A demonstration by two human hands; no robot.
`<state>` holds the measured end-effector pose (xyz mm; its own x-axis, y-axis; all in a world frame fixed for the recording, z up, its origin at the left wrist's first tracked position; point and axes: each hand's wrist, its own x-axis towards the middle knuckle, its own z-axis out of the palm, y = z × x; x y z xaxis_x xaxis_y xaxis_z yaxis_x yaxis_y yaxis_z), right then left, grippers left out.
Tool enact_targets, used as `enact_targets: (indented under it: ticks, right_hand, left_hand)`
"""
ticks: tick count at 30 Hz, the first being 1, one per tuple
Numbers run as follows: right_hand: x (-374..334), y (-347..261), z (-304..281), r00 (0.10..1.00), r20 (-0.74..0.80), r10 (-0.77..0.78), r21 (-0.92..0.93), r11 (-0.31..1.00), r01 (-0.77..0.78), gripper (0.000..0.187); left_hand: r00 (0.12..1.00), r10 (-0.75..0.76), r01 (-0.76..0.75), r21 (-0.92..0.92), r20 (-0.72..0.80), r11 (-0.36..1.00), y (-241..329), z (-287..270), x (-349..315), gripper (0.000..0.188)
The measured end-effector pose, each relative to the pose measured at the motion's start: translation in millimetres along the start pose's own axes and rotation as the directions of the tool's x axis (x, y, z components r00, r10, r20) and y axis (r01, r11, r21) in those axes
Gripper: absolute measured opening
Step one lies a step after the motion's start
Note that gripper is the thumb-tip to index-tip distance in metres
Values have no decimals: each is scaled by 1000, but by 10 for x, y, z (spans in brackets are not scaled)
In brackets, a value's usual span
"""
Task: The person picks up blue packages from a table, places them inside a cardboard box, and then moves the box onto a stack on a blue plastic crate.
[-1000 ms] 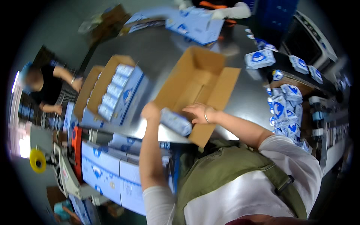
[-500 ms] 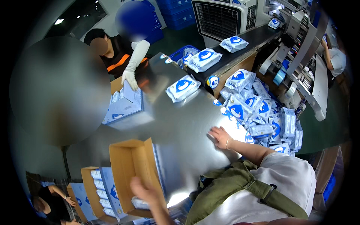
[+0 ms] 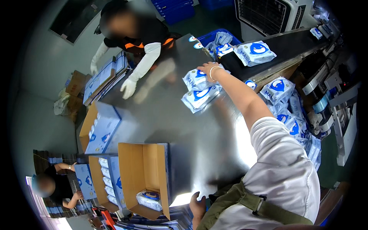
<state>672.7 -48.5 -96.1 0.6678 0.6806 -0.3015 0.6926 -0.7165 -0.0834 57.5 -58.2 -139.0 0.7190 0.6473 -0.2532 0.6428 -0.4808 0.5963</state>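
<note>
Two shiny white-and-blue plastic packs [image 3: 200,100] slant longways off to the right; the right hand [image 3: 210,71] touches the far one, can't tell if gripping; the left hand [image 3: 197,207], loosely open, is well apart.

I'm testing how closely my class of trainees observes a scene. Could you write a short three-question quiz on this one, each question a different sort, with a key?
1. What does the person's right hand touch?
A) a box flap
B) a blue-and-white pack
C) the apron strap

2. True or false: most of the inside of the open box nearest the left hand is bare cardboard.

3. Complete: the co-worker across the table has both forearms covered by ____.

Key:
1. B
2. True
3. White sleeves
</note>
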Motion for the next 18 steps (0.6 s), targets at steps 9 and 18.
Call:
enact_targets:
  ticks: [9,18]
  right_hand:
    - [-1818,-1300,1002,974,-115,-196,90,974,207,61]
    - [-3707,-2062,1872,941,296,-166,405,914,33,85]
  left_hand:
    - [904,-203,425,-839,375,340,-620,494,597,70]
    - [882,-463,463,-347,90,815,-858,134,683,96]
